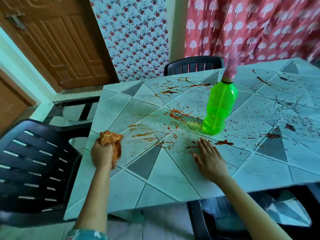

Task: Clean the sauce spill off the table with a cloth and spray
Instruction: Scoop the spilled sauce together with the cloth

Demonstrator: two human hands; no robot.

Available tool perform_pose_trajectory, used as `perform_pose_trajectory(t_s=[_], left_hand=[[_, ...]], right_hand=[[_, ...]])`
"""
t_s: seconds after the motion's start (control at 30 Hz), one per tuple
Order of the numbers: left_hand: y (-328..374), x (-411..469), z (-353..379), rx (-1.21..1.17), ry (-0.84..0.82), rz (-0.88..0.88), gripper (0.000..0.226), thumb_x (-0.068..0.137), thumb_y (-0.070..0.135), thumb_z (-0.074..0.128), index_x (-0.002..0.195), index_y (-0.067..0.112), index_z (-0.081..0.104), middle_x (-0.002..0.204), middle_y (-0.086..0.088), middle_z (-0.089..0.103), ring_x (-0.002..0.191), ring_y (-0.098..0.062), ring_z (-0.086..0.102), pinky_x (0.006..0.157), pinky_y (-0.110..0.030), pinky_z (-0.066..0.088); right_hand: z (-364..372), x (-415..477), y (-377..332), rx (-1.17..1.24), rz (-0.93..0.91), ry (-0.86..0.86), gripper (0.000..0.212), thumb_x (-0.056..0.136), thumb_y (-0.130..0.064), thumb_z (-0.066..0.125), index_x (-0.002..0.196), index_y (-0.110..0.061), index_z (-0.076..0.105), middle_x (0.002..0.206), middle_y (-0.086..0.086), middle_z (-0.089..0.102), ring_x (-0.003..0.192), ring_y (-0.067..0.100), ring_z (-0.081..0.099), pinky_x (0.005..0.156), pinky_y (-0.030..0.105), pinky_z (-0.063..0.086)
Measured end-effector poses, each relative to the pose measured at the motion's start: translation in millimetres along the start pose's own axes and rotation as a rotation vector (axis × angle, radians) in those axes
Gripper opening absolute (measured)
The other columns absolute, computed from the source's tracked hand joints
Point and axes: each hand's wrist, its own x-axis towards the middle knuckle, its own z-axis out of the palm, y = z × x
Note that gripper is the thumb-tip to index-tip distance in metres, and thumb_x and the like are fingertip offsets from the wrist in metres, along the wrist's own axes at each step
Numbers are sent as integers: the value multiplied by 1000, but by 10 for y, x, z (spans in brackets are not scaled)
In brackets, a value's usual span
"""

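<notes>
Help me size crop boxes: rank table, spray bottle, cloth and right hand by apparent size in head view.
1. table
2. spray bottle
3. right hand and cloth: alike; left hand hides part of the cloth

Table top (173, 184) – smooth, faintly glossy sheet printed like marble tile. Sauce (174, 113) on it – grainy flecks and thick smears, wet-looking. Spray bottle (220, 108): translucent green plastic, shiny; its pink head is blurred. Cloth (112, 139): soft crumpled fabric, matt, stained orange. Chair (34, 161): dark moulded plastic, slatted, dull sheen. Door (60, 40): brown panelled wood, satin finish. Curtain (251, 23): thin printed cloth, matt.
</notes>
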Motion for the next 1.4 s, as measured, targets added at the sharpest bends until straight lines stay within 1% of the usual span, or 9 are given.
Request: perform_pose_trajectory(t_s=[0.2, 0.3, 0.43, 0.67, 0.83, 0.97, 1.03, 1.27, 1.4], left_hand=[[709, -971, 806, -39, -236, 106, 20, 86, 22, 58, 102, 12, 64, 104, -15, 65, 93, -30, 61, 69, -27, 39], [980, -1413, 1207, -216, -323, 124, 26, 85, 9, 57, 110, 12, 64, 109, -10, 66, 101, -26, 61, 83, -31, 48], [877, -1366, 1022, -349, -100, 61, 30, 82, 6, 61, 112, 6, 63, 114, -17, 65, 105, -31, 60, 89, -34, 47], [51, -876, 123, 9, 290, -113, 20, 85, 19, 54, 101, 15, 64, 108, -19, 64, 101, -41, 58, 85, -45, 46], [340, -1091, 586, 175, 142, -8, 27, 81, 26, 61, 107, 24, 66, 107, -13, 64, 98, -39, 60, 77, -42, 48], [929, -1671, 1275, 75, -105, 246, 21, 85, 27, 60, 104, 26, 69, 102, -2, 70, 92, -25, 65, 63, -24, 39], [1119, -1919, 1426, 5, -190, 276, 26, 85, 17, 59, 108, 24, 68, 106, -1, 70, 97, -23, 64, 68, -24, 43], [682, -1491, 775, -39, 129, 130, 20, 85, 21, 63, 104, 18, 68, 100, -9, 70, 92, -27, 64, 66, -25, 38], [302, -1089, 537, 130, 195, -101, 19, 81, 25, 60, 100, 24, 64, 106, -13, 64, 95, -40, 59, 77, -45, 53]], right_hand=[[-124, -203, 422, -33, -18, 18, 102, 69, -75, -23, 150, -19, 2, 153, -7, -7, 139, 5, -14, 109, 19, -16], [-212, -266, 739, -34, 10, 36, 99, 69, -75, -24, 149, -20, -1, 152, -8, -8, 139, 5, -12, 110, 20, -15], [-316, -295, 1097, -39, 36, 40, 88, 77, -65, -8, 149, -16, 0, 156, -2, -4, 140, 7, -12, 110, 21, -15], [-212, -279, 1239, 15, 42, 90, 84, 82, -60, -3, 150, -11, 7, 158, 4, 4, 145, 14, -1, 113, 24, -11], [-212, -269, 1222, 41, 32, 111, 85, 82, -60, -4, 150, -10, 7, 157, 5, 4, 145, 15, 0, 114, 25, -9], [-215, -275, 1222, 51, 38, 116, 85, 82, -61, -2, 150, -10, 8, 157, 6, 6, 145, 15, 1, 114, 25, -9], [-211, -273, 1233, 48, 41, 117, 85, 82, -60, -2, 150, -9, 9, 157, 6, 7, 145, 16, 2, 115, 26, -7], [-186, -273, 1273, 40, 49, 121, 85, 83, -59, -3, 150, -9, 9, 157, 7, 7, 146, 17, 3, 115, 27, -7], [-191, -273, 1231, 52, 31, 136, 86, 82, -58, -4, 150, -7, 11, 157, 8, 9, 146, 19, 5, 115, 28, -6]])
